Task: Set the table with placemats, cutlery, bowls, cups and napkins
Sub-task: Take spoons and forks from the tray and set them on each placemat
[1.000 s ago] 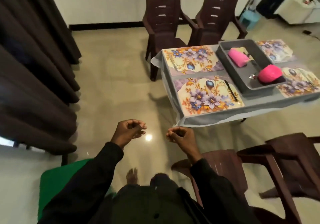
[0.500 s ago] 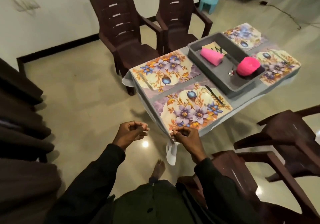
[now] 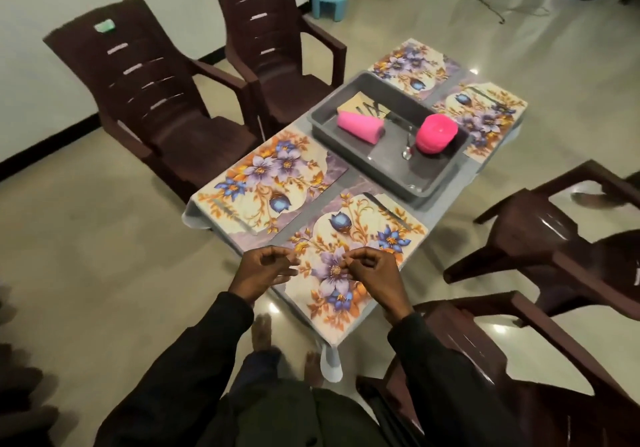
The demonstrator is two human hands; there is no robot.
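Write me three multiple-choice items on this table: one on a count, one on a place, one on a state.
1. How many placemats lie on the table? A two, B four, C six.
2. The pink cups are: A on a placemat, B under the table, C in the grey tray.
3. The cups are: A upright, B on their side, C upside down.
Answers: 1 B, four floral mats show; 2 C, the tray's walls surround them; 3 B, the stack lies lengthwise on the tray's floor.
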